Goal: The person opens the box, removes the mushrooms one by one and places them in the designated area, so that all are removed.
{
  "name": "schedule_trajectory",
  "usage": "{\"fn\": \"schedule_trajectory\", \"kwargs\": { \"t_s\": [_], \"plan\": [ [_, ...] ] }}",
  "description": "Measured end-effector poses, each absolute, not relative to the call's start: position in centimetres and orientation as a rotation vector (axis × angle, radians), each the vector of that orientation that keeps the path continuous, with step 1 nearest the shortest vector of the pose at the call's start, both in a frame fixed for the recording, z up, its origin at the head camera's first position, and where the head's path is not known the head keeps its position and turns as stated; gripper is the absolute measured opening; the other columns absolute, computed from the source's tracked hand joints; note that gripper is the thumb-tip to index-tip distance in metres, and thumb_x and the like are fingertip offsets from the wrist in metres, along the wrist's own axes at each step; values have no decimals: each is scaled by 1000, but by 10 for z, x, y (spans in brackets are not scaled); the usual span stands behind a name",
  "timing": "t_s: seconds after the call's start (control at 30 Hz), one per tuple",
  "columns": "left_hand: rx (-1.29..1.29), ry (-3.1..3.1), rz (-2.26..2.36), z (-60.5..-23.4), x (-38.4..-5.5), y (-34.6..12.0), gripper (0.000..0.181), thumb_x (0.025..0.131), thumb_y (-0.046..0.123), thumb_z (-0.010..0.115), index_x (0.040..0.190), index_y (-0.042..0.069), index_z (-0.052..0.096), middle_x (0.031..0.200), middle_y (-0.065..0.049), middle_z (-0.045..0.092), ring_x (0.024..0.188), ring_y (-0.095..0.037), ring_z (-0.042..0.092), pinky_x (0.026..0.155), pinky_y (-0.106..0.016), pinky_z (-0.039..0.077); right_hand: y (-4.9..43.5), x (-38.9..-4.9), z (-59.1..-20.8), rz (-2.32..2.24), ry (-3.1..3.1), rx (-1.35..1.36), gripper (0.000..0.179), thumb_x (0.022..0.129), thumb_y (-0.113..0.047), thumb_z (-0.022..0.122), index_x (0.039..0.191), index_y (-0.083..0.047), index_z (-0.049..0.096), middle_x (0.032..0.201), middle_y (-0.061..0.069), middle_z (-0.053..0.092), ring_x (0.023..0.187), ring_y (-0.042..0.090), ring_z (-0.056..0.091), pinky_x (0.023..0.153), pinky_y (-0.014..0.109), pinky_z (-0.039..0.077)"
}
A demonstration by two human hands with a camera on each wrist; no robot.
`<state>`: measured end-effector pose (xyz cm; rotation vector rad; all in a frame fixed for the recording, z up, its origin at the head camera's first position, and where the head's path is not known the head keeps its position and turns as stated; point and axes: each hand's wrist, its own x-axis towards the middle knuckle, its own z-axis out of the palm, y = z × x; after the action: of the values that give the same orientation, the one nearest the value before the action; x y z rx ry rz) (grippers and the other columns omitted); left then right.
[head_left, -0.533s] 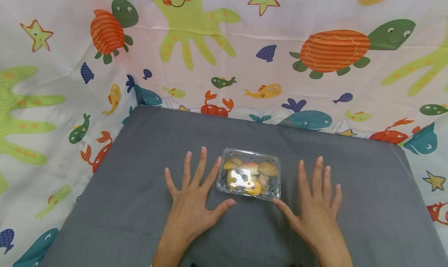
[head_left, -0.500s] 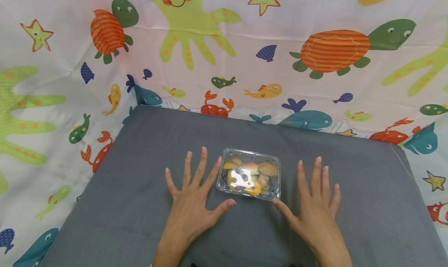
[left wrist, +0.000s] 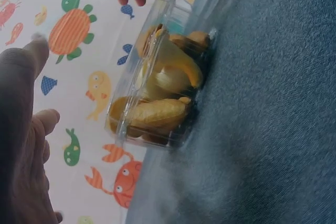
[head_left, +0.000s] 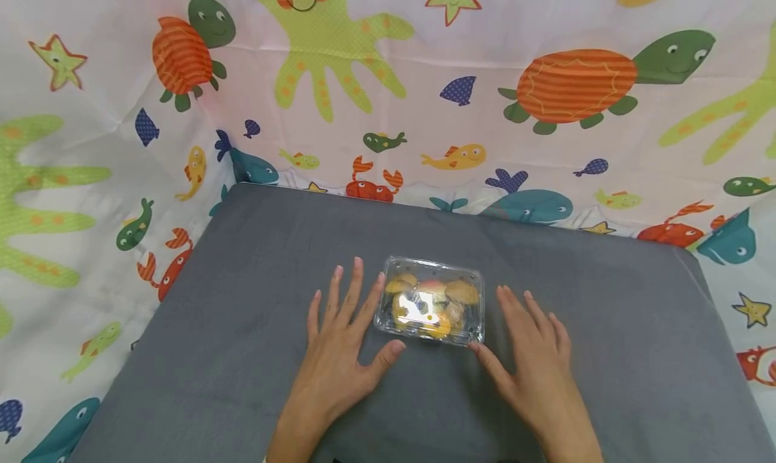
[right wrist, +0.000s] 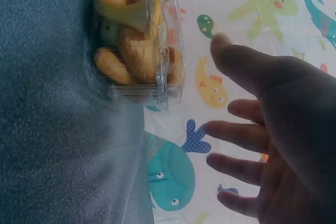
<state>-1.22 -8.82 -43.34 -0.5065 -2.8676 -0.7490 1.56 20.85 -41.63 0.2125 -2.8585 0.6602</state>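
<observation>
A clear plastic clamshell box (head_left: 430,301) lies closed on the grey cloth, with several tan and yellow pieces inside. Those pieces look like cookies or toy food (left wrist: 157,114); glare on the lid hides some of them in the head view. Left of the box is my left hand (head_left: 336,365), palm down, fingers extended, index fingertip near the box's left edge. My right hand (head_left: 536,368) is on the other side, fingers loosely extended and thumb near the front right corner. In the wrist views both hands hover above the cloth, apart from the box, holding nothing.
Grey cloth (head_left: 291,234) covers the table. A white curtain (head_left: 412,112) printed with sea animals rises along the back and both sides.
My right hand's fingers have swung left toward the box. My left hand's outer fingers have drawn closer together. The box stays where it was; the head view has shifted slightly.
</observation>
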Motion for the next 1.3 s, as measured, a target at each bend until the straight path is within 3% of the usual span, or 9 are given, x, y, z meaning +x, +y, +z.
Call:
{"fn": "schedule_trajectory", "kwargs": {
  "t_s": [0.13, 0.27, 0.43, 0.63, 0.83, 0.93, 1.1, 1.17, 1.3],
  "plan": [
    [-492, -2819, -955, -435, -13, -89, 76, 107, 53, 55, 170, 34, 16, 178, 9, 0, 165, -21, 2, 122, -66, 21, 210, 14, -414, 680, -2776, 251, 72, 87, -28, 89, 149, -9, 56, 142, 15, 64, 135, 41, 56, 108, 67, 36],
    [-399, -2733, -1244, -436, -15, -90, 65, 113, 47, 47, 169, 34, 18, 176, 13, 12, 161, -15, 20, 121, -58, 34, 212, 12, -414, 692, -2694, 333, 48, 87, -20, 89, 127, -7, 67, 119, 10, 73, 112, 33, 69, 97, 56, 50],
    [-220, -2646, -1467, -441, -17, -92, 58, 113, 46, 46, 166, 26, 33, 165, 2, 43, 136, -21, 58, 95, -44, 58, 214, 12, -415, 669, -2722, 384, 30, 85, -16, 90, 109, -14, 72, 110, 1, 71, 102, 25, 68, 91, 53, 54],
    [-73, -2644, -1584, -450, -18, -94, 40, 114, 31, 50, 150, 14, 54, 138, -3, 65, 106, -18, 72, 77, -33, 57, 214, 12, -420, 647, -2724, 487, 27, 81, -14, 92, 102, -18, 76, 114, -1, 70, 103, 23, 67, 89, 51, 54],
    [3, -2705, -1843, -455, -21, -94, 26, 107, 12, 58, 133, 6, 62, 113, -11, 70, 81, -18, 74, 64, -26, 52, 216, 12, -426, 617, -2724, 521, 28, 81, -14, 93, 103, -20, 77, 116, -1, 69, 103, 23, 68, 85, 52, 55],
    [47, -2680, -2032, -457, -22, -94, 20, 106, 12, 60, 125, 7, 64, 107, -13, 72, 78, -22, 74, 58, -24, 49, 217, 12, -429, 614, -2719, 527, 20, 97, -39, 80, 104, -20, 77, 117, 0, 69, 104, 25, 68, 85, 53, 55],
    [49, -2628, -2161, -461, -23, -92, 15, 107, 15, 61, 118, 5, 66, 101, -16, 72, 77, -25, 74, 66, -28, 54, 218, 13, -434, 606, -2694, 541, 63, 107, -65, 34, 103, -19, 78, 120, 2, 69, 107, 27, 68, 85, 53, 54],
    [42, -2623, -2172, -463, -23, -92, 15, 107, 15, 62, 115, 3, 66, 98, -17, 71, 77, -23, 73, 74, -30, 56, 218, 13, -435, 602, -2699, 538, 55, 107, -62, 44, 103, -19, 78, 123, 3, 68, 109, 27, 67, 87, 52, 54],
    [82, -2585, -2258, -467, -25, -91, 15, 107, 13, 61, 111, 0, 66, 93, -17, 69, 74, -21, 72, 62, -26, 53, 217, 14, -436, 603, -2723, 523, 19, 92, -33, 86, 103, -20, 78, 129, 4, 66, 116, 28, 64, 94, 52, 53]
  ]
}}
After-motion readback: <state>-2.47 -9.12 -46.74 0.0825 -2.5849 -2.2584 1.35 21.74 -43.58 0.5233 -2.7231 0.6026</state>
